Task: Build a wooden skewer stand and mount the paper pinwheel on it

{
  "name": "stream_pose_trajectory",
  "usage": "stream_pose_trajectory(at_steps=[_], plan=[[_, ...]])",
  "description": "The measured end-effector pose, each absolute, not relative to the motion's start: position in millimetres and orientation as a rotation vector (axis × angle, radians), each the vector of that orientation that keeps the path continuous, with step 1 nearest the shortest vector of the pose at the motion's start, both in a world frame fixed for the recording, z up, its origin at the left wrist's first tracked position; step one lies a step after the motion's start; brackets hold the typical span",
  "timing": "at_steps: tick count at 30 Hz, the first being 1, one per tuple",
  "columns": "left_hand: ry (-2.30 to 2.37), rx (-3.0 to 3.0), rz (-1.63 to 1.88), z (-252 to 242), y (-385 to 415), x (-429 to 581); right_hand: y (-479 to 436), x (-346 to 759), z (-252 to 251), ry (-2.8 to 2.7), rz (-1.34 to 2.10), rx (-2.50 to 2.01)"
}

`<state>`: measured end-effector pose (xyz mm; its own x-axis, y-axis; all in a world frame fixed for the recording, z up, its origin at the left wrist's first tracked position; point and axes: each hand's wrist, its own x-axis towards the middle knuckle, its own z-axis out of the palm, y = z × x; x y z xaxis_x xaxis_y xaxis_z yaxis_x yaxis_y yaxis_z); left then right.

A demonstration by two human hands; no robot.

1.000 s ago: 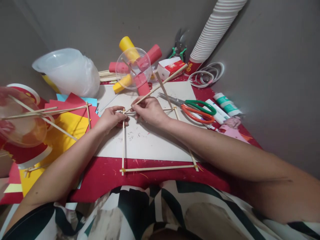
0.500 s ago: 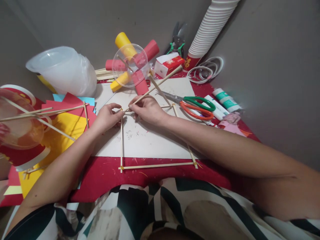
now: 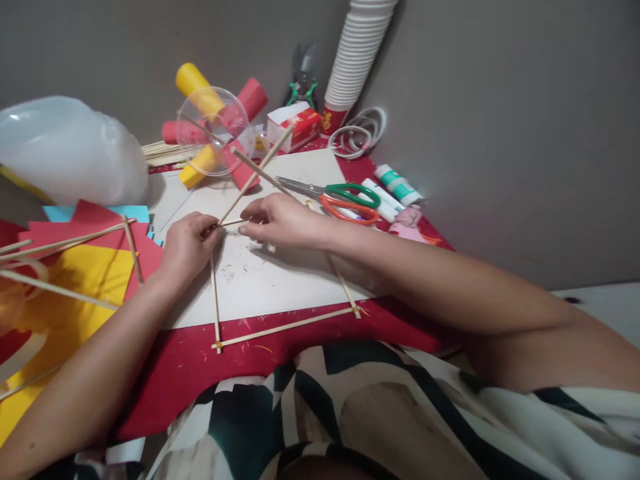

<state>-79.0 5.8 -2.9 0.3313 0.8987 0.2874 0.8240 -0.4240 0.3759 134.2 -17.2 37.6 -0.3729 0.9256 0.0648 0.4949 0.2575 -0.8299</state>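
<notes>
My left hand (image 3: 193, 241) is closed, its thumb and fingertips pinching a corner of a square wooden stick frame (image 3: 285, 327) together with the lower end of a long stick (image 3: 257, 175). That long stick slants up and to the right from my fingers. To its right is my right hand (image 3: 280, 219), thumb and forefinger parted around the frame's far side, apart from the long stick. Another stick (image 3: 263, 173) leans from the frame's far right corner. The near corners look bound with yellow bands. The frame lies across a white board (image 3: 260, 280) and the red tabletop (image 3: 185, 367).
Scissors (image 3: 350, 197) with green and orange handles lie behind my right wrist. Glue tubes (image 3: 399, 185), a coiled cord (image 3: 357, 133), stacked cups (image 3: 363, 53), a small box (image 3: 300, 130) and a paper-roll wheel (image 3: 215, 127) stand behind. Coloured paper (image 3: 95, 280) covers the left side.
The view has swung to the right. My right hand has let go of the long stick and parted its fingers. The stick now tilts more steeply, its lower end at my left fingertips.
</notes>
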Motion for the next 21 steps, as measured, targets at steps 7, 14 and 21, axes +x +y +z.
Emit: stream_pose_trajectory(at_steps=[7, 14, 21], plan=[[1.603, 2.45, 0.72, -1.6, 6.9, -78.6, -124.6, 261.7, 57.2, -1.935, 0.214, -1.972], [1.622, 2.533, 0.736, -2.5, 6.5, -79.4, -158.3, 306.4, 20.5, -2.002, -0.018, -2.47], [1.615, 2.527, 0.686, -2.4, 2.3, -79.4, -143.9, 299.5, 12.9, -1.936, 0.068, -2.599]])
